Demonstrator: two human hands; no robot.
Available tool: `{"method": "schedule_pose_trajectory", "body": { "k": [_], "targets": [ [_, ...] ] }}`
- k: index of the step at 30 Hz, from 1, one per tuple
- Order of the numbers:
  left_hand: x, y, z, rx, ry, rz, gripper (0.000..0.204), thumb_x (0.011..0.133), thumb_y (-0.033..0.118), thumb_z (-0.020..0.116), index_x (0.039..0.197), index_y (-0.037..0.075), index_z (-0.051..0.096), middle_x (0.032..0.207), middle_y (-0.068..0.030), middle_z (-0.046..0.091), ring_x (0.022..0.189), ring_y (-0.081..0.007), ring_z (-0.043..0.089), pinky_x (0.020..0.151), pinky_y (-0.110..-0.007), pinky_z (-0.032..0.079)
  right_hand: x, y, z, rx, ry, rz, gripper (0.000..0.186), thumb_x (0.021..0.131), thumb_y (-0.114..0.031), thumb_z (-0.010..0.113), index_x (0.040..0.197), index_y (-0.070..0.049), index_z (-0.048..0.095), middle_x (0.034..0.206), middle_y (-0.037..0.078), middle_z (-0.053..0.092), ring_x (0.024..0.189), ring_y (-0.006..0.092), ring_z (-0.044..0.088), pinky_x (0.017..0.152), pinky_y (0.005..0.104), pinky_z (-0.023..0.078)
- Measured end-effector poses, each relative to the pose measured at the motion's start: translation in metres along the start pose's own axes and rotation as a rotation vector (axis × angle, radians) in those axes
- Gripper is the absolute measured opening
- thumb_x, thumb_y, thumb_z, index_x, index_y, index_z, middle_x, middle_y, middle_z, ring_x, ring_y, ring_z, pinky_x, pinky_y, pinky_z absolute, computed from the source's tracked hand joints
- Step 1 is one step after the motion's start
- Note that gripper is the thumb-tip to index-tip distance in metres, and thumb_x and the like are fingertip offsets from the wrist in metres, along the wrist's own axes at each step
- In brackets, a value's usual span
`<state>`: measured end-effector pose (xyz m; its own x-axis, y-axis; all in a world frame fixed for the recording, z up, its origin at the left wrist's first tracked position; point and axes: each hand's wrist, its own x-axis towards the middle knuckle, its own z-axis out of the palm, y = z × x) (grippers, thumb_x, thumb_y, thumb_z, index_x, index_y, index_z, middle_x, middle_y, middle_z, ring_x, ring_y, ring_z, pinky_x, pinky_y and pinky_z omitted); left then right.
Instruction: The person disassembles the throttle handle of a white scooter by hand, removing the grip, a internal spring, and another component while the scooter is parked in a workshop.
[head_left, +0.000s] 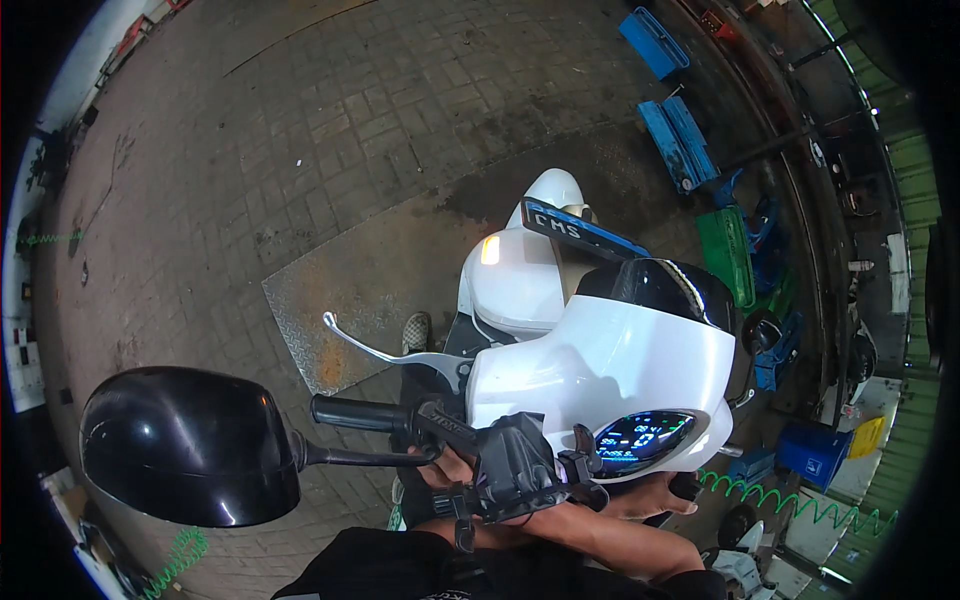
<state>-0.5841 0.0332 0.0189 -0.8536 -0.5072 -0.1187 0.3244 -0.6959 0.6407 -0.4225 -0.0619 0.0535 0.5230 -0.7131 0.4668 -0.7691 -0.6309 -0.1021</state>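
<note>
A white scooter point(570, 370) fills the centre, with a lit digital display point(645, 440) and a black mirror point(185, 445) at left. My forearms cross. My right hand point(446, 464) has curled fingers under the switch housing beside the left grip point(355, 410), partly hidden by a black phone-mount-like pouch point(515, 470). A silver brake lever point(390, 350) juts forward above that grip. My left hand point(668, 497) reaches across below the display, its fingers bent around the dark right grip point(686, 486), mostly hidden by the bodywork and my right arm.
A rusty metal plate point(310, 320) lies on paving point(250, 170). A checkered shoe point(417, 330) shows beside the scooter. Blue toolboxes point(670, 140), a green box point(720, 255), a blue bin point(810, 450) and coiled green hose point(760, 500) line the right. Another coiled hose point(180, 560) is lower left.
</note>
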Motion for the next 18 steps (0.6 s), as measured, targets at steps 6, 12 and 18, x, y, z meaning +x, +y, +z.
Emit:
{"method": "schedule_pose_trajectory", "body": {
  "k": [6, 12, 18],
  "targets": [
    [0.001, -0.007, 0.009, 0.010, -0.002, -0.017, 0.053, 0.070, 0.019, 0.092, 0.110, 0.007, 0.061, 0.097, -0.0010, 0.055, 0.092, -0.0148, 0.054, 0.084, -0.031, 0.045, -0.005, 0.003, -0.004, 0.002, 0.006, 0.019, 0.038, 0.080, -0.012, 0.072, 0.115, -0.023, 0.080, 0.112, -0.001, 0.075, 0.099, 0.0183, 0.070, 0.086, 0.0362, 0.053],
    [0.003, -0.010, 0.012, 0.013, 0.008, 0.003, 0.051, 0.070, 0.019, 0.093, 0.108, 0.007, 0.061, 0.096, -0.0009, 0.055, 0.091, -0.0150, 0.054, 0.083, -0.031, 0.045, -0.006, 0.008, -0.001, 0.012, 0.010, 0.023, 0.039, 0.079, -0.011, 0.074, 0.115, -0.022, 0.081, 0.113, -0.001, 0.076, 0.098, 0.0194, 0.071, 0.087, 0.0369, 0.053],
    [0.000, -0.010, 0.013, -0.015, 0.051, 0.040, 0.050, 0.069, 0.019, 0.093, 0.107, 0.007, 0.062, 0.095, -0.0009, 0.056, 0.090, -0.0152, 0.055, 0.083, -0.031, 0.045, 0.013, 0.016, 0.000, 0.047, 0.001, 0.076, 0.040, 0.078, -0.009, 0.075, 0.115, -0.021, 0.081, 0.113, -0.001, 0.076, 0.098, 0.0206, 0.071, 0.087, 0.0375, 0.053]
  ]
}}
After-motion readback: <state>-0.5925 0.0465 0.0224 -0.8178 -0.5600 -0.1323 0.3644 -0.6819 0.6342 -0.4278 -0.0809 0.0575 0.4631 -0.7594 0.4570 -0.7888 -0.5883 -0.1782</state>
